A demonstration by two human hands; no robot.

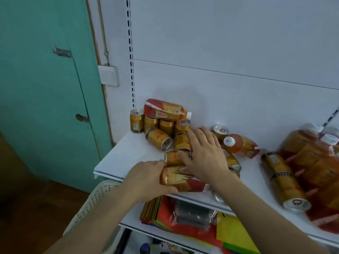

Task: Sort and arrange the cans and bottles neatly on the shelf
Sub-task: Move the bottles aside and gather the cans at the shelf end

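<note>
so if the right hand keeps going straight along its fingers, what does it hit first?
Probably the upright gold can just past the right hand's fingertips, in the cluster by the back wall; depth is unclear.

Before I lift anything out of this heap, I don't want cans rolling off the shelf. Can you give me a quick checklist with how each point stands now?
1. Left hand has a firm hold on the lying bottle at the front edge: ok, fingers are curled round its end.
2. Right hand steadies the pile: ok, it lies flat over the lying cans.
3. Bottle on top of the cans is stable: not ok, it lies across upright cans.
4. Toppled can is clear of the edge: ok.
5. Free standing space on the shelf at left: ok.
6. Cans under the right hand undamaged: cannot tell.
</note>
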